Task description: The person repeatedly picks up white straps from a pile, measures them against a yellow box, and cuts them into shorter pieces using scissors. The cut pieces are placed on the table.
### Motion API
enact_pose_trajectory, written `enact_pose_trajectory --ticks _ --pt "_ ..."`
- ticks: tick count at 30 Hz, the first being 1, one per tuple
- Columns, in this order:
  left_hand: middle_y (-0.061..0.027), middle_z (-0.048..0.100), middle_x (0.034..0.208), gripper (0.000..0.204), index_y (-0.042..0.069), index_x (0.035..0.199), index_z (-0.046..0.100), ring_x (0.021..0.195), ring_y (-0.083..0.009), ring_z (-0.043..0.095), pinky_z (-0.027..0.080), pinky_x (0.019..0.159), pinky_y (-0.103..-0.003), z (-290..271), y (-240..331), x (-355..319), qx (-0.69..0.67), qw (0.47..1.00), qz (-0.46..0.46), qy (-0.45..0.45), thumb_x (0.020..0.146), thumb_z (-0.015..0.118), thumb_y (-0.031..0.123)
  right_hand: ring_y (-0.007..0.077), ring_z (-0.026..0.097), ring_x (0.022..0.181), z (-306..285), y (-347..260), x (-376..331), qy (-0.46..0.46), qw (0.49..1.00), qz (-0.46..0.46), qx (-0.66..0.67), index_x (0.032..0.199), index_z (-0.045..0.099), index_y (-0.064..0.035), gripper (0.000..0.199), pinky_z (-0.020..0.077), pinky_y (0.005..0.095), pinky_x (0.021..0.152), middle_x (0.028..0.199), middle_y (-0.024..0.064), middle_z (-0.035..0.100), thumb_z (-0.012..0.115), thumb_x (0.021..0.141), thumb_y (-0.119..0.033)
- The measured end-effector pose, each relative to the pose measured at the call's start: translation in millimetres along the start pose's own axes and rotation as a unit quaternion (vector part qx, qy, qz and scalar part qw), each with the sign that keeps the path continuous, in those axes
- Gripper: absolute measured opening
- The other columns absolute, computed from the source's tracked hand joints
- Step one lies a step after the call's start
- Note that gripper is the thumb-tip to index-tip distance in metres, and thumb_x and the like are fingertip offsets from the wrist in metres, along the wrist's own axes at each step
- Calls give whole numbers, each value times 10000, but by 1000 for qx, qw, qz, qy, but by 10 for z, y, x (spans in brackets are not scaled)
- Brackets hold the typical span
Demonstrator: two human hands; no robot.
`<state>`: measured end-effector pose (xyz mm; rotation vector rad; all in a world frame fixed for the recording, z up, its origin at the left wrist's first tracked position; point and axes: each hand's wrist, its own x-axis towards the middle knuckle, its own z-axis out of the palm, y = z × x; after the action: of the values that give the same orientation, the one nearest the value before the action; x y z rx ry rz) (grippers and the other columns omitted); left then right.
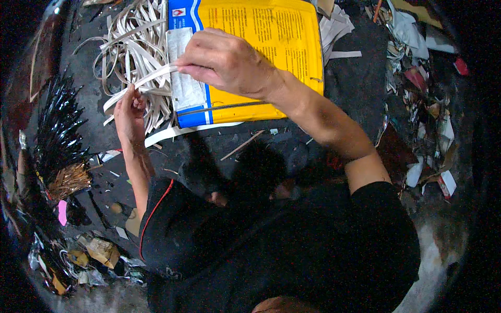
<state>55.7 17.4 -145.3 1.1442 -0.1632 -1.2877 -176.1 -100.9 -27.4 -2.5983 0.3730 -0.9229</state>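
A thin off-white flat strip (154, 76) stretches between my two hands. My right hand (227, 60) is closed on its right end, above the face of a yellow and blue rectangular container (261, 41). Lower and to the left, my left hand (131, 112) pinches the strip between thumb and fingertips. Behind the hands lies a tangled heap of similar off-white strips (136, 49), against the container's left side. A worn whitish patch (187, 88) shows on the container's blue part. A thin dark rod (227, 108) lies across its near part.
Off-white sheets (338, 28) lie by the container's right side. A broom with dark bristles (60, 117) rests at the left. Scraps and litter (417, 109) cover the floor at right, with more litter (99, 255) at lower left. One pale strip (182, 132) lies before the container.
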Motion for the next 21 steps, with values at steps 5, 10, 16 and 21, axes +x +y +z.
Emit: enact_pose_trajectory --ticks 5,10,16,21 --pt "-18 511 735 243 27 865 550 632 -96 439 362 575 -219 136 140 -99 -224 974 -32 4 900 602 261 244 570 762 33 -160 58 -28 997 -5 -67 867 634 -51 132 474 347 672 790 76 552 692 753 -85" --pt "-162 573 1128 442 -33 1170 520 1038 -238 546 443 918 -332 594 396 -381 -213 977 -26 -5 916 565 326 214 559 858 -31 -412 -9 -64 982 42 -171 1026 624 -54 260 449 346 749 906 51 569 652 776 -119" --pt "-83 601 1109 362 -19 1241 511 919 -102 548 440 794 -247 691 1033 -515 111 981 148 -57 942 524 185 282 576 947 -505 -194 55 -211 976 55 23 1171 574 -52 372 463 395 836 1028 125 585 619 848 -231" --pt "-38 633 967 402 20 1275 514 824 -86 529 410 746 -207 1175 1597 -635 353 898 252 -77 965 490 275 277 629 916 -1967 531 55 -64 975 177 -118 1044 648 -13 329 495 347 813 995 162 646 609 871 -290"
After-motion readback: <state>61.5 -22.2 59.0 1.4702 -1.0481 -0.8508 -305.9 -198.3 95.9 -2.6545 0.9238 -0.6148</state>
